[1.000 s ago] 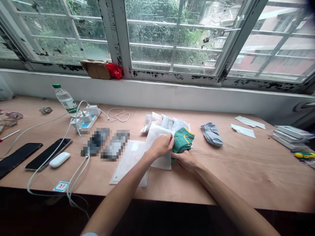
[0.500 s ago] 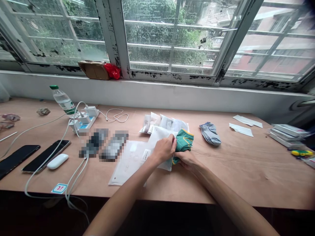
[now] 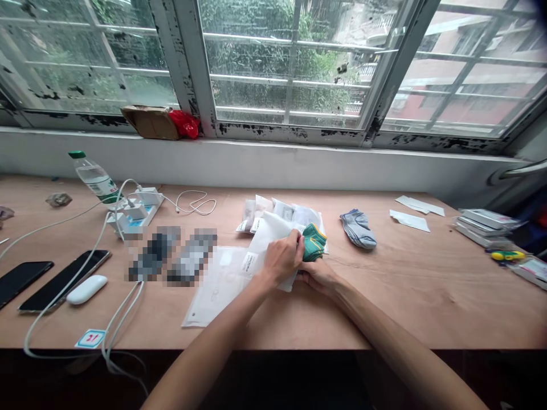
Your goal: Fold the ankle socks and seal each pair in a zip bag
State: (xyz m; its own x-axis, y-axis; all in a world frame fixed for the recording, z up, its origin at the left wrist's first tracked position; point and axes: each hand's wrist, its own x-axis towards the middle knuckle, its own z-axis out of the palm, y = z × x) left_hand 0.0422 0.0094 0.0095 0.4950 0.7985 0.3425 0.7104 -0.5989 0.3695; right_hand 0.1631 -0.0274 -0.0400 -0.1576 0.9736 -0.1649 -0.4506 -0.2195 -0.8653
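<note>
My left hand [image 3: 282,256] grips the edge of a frosted plastic bag [image 3: 265,232], its fingers closed near the bag's right end. At that end, green socks with yellow trim [image 3: 314,245] stick out to the right. My right hand [image 3: 320,277] is closed on the lower part of the socks, its fingertips partly hidden by the bag and my left hand. How far the socks lie inside the bag I cannot tell. Another frosted bag [image 3: 213,293] lies flat to the left. Folded grey socks [image 3: 359,229] rest on the table to the right.
Several filled bags [image 3: 284,210] lie behind my hands. To the left are phones [image 3: 68,279], a white oval case [image 3: 86,289], cables, a power strip [image 3: 141,221] and a bottle [image 3: 96,179]. White paper slips [image 3: 409,221] and stacked flat boxes [image 3: 482,225] lie at the right.
The green socks have shifted left towards the bag, and less of them shows. My right hand has moved closer to my left. The whole view has shifted slightly.
</note>
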